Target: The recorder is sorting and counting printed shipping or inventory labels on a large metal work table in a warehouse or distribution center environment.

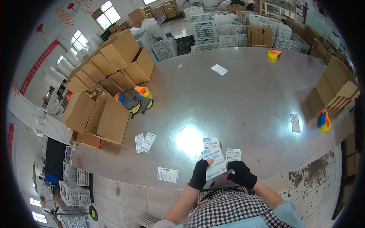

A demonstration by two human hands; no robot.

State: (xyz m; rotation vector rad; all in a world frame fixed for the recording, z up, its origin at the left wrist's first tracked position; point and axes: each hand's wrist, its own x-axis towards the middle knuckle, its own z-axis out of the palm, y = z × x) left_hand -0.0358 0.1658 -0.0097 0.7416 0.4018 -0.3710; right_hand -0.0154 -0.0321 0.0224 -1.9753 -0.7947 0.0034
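Note:
Both my hands wear black fingerless gloves and meet at the near edge of the metal table (247, 114). A small stack of white printed shipping labels (214, 162) is between them. My left hand (199, 175) grips the stack's left side, thumb on top. At the right edge, the fingers of my right hand (242, 174) are closed on the labels, their tips partly hidden. Just beyond the stack lies another label (210, 142), partly covered by it. To the right, a loose label (233, 154) rests close to my right hand.
Flat cartons (110, 117) stand along the left side, with grey-and-yellow gloves (141, 106) and a tape dispenser (143, 91) beside them. More labels (145, 142) lie scattered. At right are another dispenser (324, 121) and folded cardboard (334, 83). White crates (204, 30) stand beyond the table.

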